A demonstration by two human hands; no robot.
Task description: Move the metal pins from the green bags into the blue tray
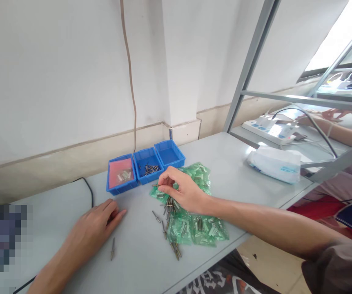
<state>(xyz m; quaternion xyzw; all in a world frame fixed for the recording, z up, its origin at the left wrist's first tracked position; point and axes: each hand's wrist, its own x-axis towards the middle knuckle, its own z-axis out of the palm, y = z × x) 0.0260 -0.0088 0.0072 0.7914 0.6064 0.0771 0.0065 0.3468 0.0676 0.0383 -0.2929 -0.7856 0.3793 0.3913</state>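
Note:
My right hand (pixel 183 190) pinches a small metal blind rivet (pixel 154 185) between thumb and fingertips, above the edge of a heap of green plastic packets (pixel 202 228). Under that hand lies a pile of loose rivets (pixel 170 205); several others are scattered at its near side. My left hand (pixel 98 220) rests on the table, fingers loosely bent and thumb apart, with nothing visible in it. Close to it lies a single rivet (pixel 112 249). Behind the hands stand three blue bins: the left bin (pixel 122 188) has a pink sheet and a small clear packet, the middle bin (pixel 148 178) loose rivets.
The right blue bin (pixel 169 153) touches the middle one. A white soft pack (pixel 274 163) lies right, beside a grey metal frame (pixel 249 65). Beyond it, a co-worker's arm (pixel 341 130) reaches over another table. A black cable (pixel 88 190) runs past my left hand.

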